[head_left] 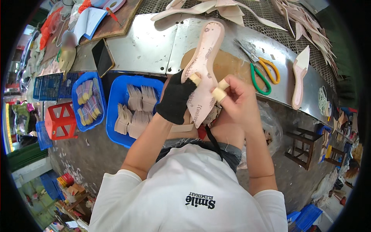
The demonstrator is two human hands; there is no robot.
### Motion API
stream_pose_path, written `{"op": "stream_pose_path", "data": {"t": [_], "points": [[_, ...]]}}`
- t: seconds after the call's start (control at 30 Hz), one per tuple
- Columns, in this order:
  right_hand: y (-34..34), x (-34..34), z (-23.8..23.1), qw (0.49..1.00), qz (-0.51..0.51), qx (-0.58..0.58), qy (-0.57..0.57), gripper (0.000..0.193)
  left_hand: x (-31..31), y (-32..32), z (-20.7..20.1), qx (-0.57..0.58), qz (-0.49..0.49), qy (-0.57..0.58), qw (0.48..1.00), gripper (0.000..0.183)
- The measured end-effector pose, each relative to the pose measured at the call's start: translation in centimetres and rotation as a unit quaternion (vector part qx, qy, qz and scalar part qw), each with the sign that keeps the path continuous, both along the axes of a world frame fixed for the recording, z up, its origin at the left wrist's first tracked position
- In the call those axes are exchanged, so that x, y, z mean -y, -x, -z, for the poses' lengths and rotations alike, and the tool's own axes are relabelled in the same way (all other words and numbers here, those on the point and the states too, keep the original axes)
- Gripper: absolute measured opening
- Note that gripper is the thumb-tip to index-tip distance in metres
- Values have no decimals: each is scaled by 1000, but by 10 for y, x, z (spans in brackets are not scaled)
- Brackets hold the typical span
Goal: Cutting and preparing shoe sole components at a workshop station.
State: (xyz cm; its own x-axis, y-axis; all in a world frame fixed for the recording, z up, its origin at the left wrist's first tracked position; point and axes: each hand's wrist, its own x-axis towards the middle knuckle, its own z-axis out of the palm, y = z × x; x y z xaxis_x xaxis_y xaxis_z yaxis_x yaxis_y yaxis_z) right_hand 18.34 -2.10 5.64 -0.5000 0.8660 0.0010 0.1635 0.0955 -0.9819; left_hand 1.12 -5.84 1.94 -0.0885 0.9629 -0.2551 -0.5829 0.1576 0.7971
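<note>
A pale pink, pointed shoe insole [205,50] is held upright over my lap, heel end away from me and its tip toward me. My left hand [176,98], in a black glove with bare fingertips, grips its left edge, the thumb lying across the face. My right hand [239,100] is bare, with cream tape round the thumb and index finger. Those two fingers are pinched together at the insole's right edge; whether they hold the edge or something small cannot be seen. Beyond them, scissors [256,60] with green and yellow handles lie on the metal table.
The metal table [150,46] bears a phone [103,58], another insole [300,73] and several insole pieces [228,11] on mesh. Left of my legs are a blue bin [112,112] of stacked pieces, a smaller blue basket [101,92] and a red stool [62,120]. A wooden stool [304,149] stands right.
</note>
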Motion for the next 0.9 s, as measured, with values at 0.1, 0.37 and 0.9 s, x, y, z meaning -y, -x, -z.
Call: {"op": "stream_pose_path", "data": {"t": [0.1,0.37,0.9], "points": [[-2,0,-5,1000,-19,16,-12,21,0,9,10,28,12,9,999,43],[-30,-51,-26,784,26,171,-596,32,-14,3,36,274,314,-30,909,48],[-222,-101,40,707,335,509,-359,53,-10,-9,0,-5,109,29,994,24]]}}
